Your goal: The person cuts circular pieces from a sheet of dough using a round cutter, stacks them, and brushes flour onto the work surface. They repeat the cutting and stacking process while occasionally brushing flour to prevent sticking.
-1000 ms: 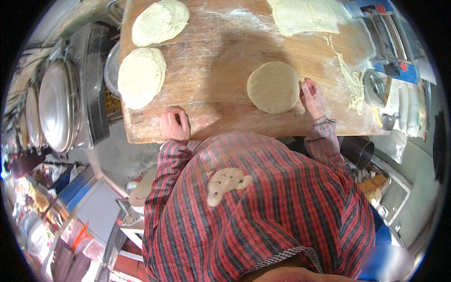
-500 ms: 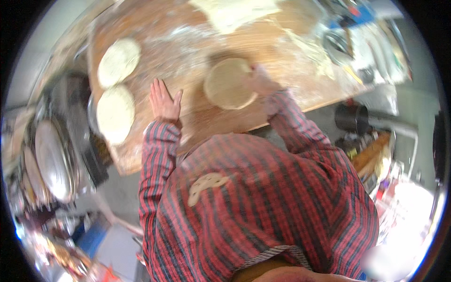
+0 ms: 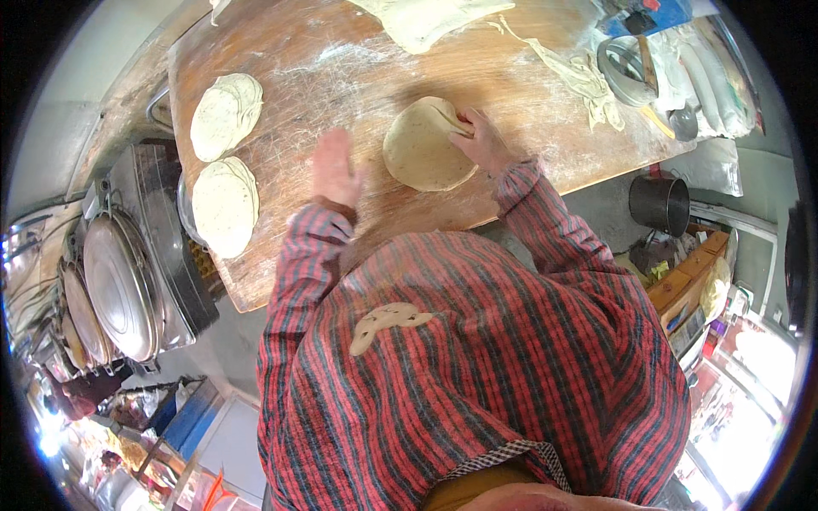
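A thin round sheet of dough (image 3: 419,149) lies on the floured wooden board. At its right rim my right hand (image 3: 486,145) pinches the edge, and a fold runs across the dough beside my fingers. My left hand (image 3: 335,166) is blurred by motion over the board, left of that round and apart from it. Its fingers look stretched out, with nothing in them. Farther left are two stacks of flat dough rounds, a far stack (image 3: 226,117) and a near stack (image 3: 225,207), touching or nearly so.
A large sheet of dough (image 3: 422,19) lies at the board's far edge, and dough scraps (image 3: 579,81) lie at the right. Beyond them sit a grey ring-shaped thing (image 3: 626,70) and plastic bags. Round metal lids (image 3: 123,285) hang at the left; a dark pot (image 3: 660,204) stands at the right.
My left hand has shifted from lying flat with fingers spread to a blurred pose slightly nearer the round. A fold now shows at the rim under my right hand. The view has turned slightly.
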`<state>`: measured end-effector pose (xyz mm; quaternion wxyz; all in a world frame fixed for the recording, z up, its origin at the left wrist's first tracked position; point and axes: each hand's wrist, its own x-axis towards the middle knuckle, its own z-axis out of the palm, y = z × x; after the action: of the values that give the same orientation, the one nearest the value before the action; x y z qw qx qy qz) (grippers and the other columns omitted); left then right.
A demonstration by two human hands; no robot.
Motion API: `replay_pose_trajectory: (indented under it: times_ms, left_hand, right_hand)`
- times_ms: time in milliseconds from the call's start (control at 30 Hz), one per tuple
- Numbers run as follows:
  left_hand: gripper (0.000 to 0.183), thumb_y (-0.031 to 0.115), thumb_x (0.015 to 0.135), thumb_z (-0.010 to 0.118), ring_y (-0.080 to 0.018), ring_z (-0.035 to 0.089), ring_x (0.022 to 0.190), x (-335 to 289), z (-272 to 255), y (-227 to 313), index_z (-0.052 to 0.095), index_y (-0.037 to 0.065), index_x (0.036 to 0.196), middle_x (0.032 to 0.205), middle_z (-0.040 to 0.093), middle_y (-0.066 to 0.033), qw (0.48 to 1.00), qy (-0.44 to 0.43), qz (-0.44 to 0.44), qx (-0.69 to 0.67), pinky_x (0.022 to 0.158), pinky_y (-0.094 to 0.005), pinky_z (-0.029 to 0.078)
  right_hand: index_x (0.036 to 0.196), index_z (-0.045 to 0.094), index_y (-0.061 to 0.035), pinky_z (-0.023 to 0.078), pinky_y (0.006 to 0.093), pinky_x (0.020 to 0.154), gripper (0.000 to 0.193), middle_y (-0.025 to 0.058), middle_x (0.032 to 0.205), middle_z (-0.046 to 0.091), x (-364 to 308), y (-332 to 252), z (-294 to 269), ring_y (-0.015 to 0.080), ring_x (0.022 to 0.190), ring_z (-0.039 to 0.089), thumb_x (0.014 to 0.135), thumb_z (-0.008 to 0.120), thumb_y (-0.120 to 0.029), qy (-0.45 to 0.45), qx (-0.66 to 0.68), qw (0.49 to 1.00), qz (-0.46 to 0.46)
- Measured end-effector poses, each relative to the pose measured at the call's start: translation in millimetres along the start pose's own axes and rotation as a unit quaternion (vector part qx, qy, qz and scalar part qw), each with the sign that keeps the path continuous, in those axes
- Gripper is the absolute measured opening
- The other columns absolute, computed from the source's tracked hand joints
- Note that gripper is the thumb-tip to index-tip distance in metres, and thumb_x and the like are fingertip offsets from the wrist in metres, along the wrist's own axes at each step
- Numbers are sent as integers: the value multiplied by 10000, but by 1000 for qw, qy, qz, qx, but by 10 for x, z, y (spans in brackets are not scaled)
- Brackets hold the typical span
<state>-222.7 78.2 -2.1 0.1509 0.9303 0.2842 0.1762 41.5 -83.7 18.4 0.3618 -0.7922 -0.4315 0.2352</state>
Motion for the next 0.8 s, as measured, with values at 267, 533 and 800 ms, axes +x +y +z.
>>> replay_pose_trajectory:
  times_ms: [267,533,800]
  left_hand:
    - [610,104,792,686,-392,494,1158,-99,-40,523,437,-3,1339,1266,529,-218,984,3,10,-175,993,-458,392]
    - [586,161,732,806,-155,567,761,136,145,553,546,5,1233,992,587,-87,900,-47,-237,-362,663,-280,502]
    - [388,131,734,795,-133,529,687,232,91,646,609,40,1062,856,541,-42,948,-10,-185,-260,633,-284,479]
  right_hand:
    - [1134,543,39,467,357,898,533,169,1172,586,262,-87,-175,259,1051,587,762,736,-292,-43,56,987,141]
    - [1045,579,-91,473,416,852,263,92,1034,576,50,-171,27,316,972,558,790,634,-127,57,-148,966,-203]
    - [1025,565,-92,459,436,853,301,95,1059,551,-188,-156,7,330,992,535,742,645,-27,7,-120,942,-315]
